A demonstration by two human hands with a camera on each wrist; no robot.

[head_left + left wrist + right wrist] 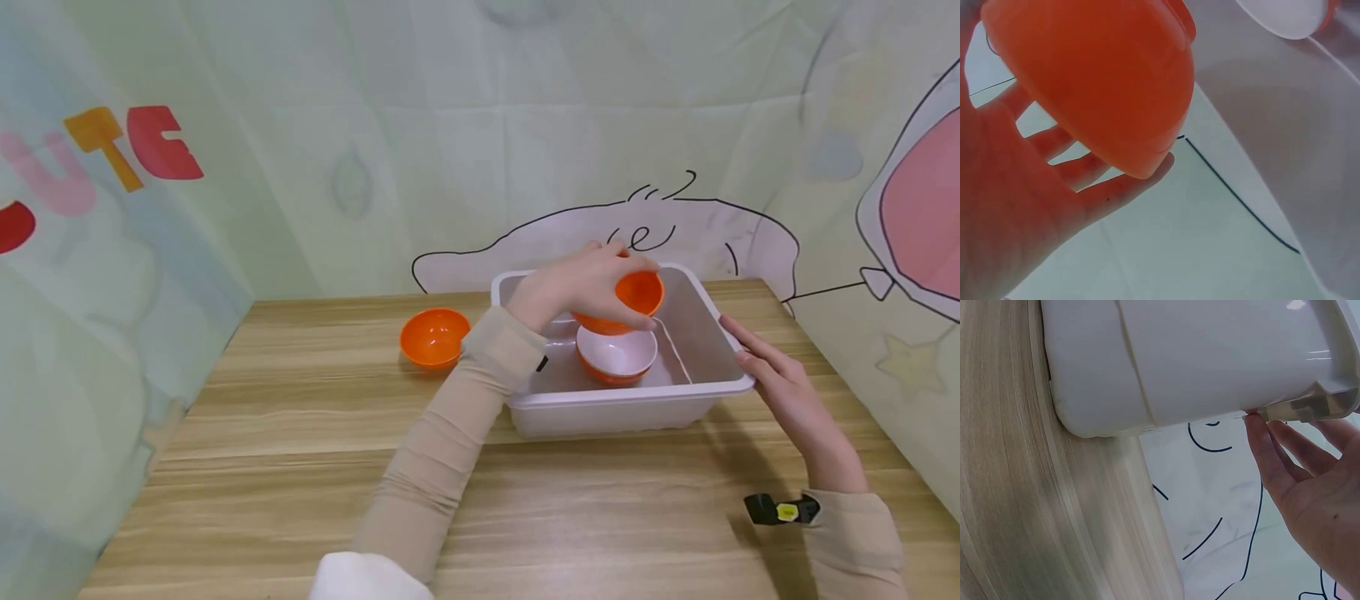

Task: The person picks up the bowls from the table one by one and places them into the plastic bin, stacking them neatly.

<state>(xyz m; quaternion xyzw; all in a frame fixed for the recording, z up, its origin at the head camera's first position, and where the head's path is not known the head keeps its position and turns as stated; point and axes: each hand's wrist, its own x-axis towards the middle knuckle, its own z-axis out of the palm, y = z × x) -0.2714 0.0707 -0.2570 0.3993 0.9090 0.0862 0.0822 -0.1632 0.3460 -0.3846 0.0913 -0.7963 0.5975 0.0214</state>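
Orange round glossy bowl (639,292), gripped in the left hand (581,287), hangs tilted above the bin's interior, its orange inside partly visible from the head. Below spreads a wood-grain tabletop (247,467) in light brown, streaked with darker bands, set against a pale green printed cloth backdrop (285,183) that covers the walls. On the cloth are coloured block letters (165,142) at the left, a black-outlined white cartoon figure (517,250) behind the bin, and a pink balloon print (926,208) at the right with a faint star (911,364) beneath it. A pale grey rectangular plastic bin (615,415) stands toward the far right of the tabletop. In it sits an orange bowl with a white interior (618,354), upright, directly under the held one; whether the two touch cannot be told. A thin pale line runs down the bin's inside near this bowl. Outside, left of the bin, a second all-orange bowl (435,337) rests upright on the wood, its hollow facing up. The left hand's fingers curve round the held bowl, grasping it. The right hand (783,383) touches the bin's right rim near the front corner, its fingers mostly straight.
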